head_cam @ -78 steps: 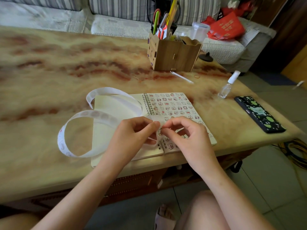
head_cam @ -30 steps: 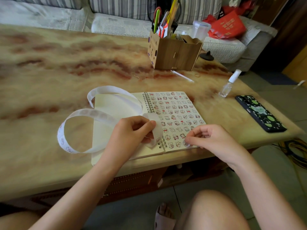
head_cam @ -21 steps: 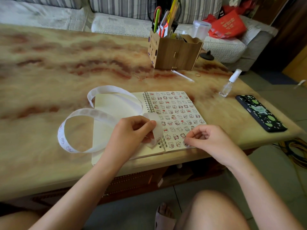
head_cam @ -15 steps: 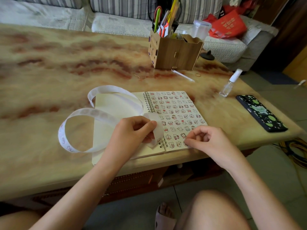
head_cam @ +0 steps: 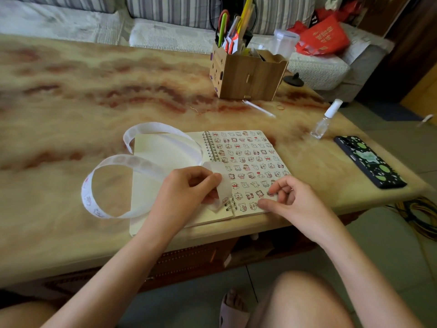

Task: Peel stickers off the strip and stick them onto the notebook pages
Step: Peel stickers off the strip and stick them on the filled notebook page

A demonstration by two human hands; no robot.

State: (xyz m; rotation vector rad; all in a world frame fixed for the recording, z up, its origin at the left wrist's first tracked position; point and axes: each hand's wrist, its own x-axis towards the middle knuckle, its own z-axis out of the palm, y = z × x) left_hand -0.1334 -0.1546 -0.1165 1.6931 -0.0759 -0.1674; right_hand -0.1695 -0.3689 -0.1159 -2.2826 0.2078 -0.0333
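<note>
A spiral notebook (head_cam: 165,147) lies open near the table's front edge. Its left page is blank, and its right page (head_cam: 250,157) is covered with rows of small cartoon stickers. A long white sticker strip (head_cam: 132,162) loops over the left page and off onto the table. My left hand (head_cam: 186,192) pinches the strip's end just left of the spiral binding. My right hand (head_cam: 293,202) rests at the lower right of the sticker page, thumb and fingertips touching the paper, fingers slightly apart. I see nothing held in it.
A wooden pen holder (head_cam: 246,76) full of pens and scissors stands at the back. A thin clear stick (head_cam: 259,108) lies in front of it. A small spray bottle (head_cam: 324,121) and a black patterned phone (head_cam: 369,162) sit at the right. The table's edge (head_cam: 212,235) runs just below the notebook.
My right hand left the strip and went to the lower right page, then slid slightly left while its fingers spread. My left hand kept its hold on the strip.
</note>
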